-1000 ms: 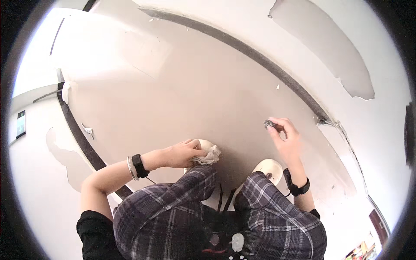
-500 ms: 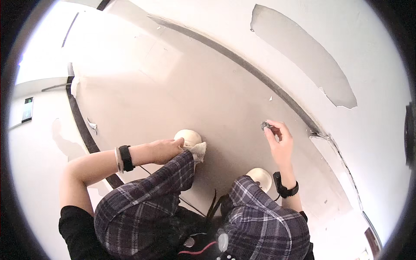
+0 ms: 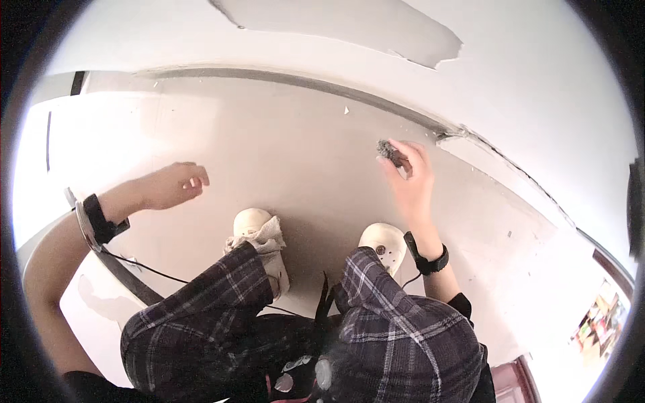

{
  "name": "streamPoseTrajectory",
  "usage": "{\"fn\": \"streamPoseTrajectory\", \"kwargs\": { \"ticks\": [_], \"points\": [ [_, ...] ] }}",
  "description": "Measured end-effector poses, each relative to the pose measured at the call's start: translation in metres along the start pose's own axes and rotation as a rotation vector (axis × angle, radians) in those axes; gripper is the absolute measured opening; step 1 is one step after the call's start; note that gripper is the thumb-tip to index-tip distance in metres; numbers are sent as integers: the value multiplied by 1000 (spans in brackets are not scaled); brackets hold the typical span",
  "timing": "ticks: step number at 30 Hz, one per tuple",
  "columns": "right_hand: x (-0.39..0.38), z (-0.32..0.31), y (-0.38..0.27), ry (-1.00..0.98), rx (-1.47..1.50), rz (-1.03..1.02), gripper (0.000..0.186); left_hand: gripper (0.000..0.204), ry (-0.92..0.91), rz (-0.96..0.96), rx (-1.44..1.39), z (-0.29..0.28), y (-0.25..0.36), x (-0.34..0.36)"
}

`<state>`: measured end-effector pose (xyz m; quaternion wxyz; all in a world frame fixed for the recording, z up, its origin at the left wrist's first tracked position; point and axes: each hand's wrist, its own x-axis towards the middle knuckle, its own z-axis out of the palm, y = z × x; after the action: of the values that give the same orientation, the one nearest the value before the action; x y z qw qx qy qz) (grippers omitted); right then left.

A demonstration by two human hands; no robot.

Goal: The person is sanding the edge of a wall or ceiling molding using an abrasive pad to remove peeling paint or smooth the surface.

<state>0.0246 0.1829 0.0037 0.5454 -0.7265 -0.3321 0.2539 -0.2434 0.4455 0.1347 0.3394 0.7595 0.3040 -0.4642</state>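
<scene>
I look down at my plaid trouser legs and two cream shoes on a beige floor (image 3: pixel 282 154). My right hand (image 3: pixel 410 178) reaches forward with a small dark scrubbing pad (image 3: pixel 386 149) pinched in its fingers, close to the dark strip (image 3: pixel 322 84) where floor meets wall. My left hand (image 3: pixel 168 187) hangs in the air to the left with loosely curled fingers and nothing in it. A crumpled pale cloth (image 3: pixel 262 235) lies over my left shoe (image 3: pixel 252 221). Both wrists wear black bands.
The white wall (image 3: pixel 524 80) ahead has a large patch of peeled paint (image 3: pixel 349 27). A dark threshold strip (image 3: pixel 131 282) runs at the lower left, and a thin black cable (image 3: pixel 154 269) trails across it. Small paint flakes dot the floor.
My left hand has let go of the cloth at my left shoe and lifted away to the left. My right hand with the pad stays near the wall base; the view has tilted forward.
</scene>
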Motion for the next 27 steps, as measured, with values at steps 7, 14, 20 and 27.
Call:
{"fn": "streamPoseTrajectory", "kwargs": {
  "ticks": [7,14,20,27],
  "points": [
    [4,-29,10,358,-168,133,27,23,54,498,-72,-23,130,112],
    [5,-30,22,385,33,195,24,27,-85,659,-83,13,194,142],
    [6,-13,21,476,-186,71,25,27,125,729,-375,41,208,170],
    [21,-48,20,669,-474,-116,21,25,38,709,-407,77,193,162]
  ]
}}
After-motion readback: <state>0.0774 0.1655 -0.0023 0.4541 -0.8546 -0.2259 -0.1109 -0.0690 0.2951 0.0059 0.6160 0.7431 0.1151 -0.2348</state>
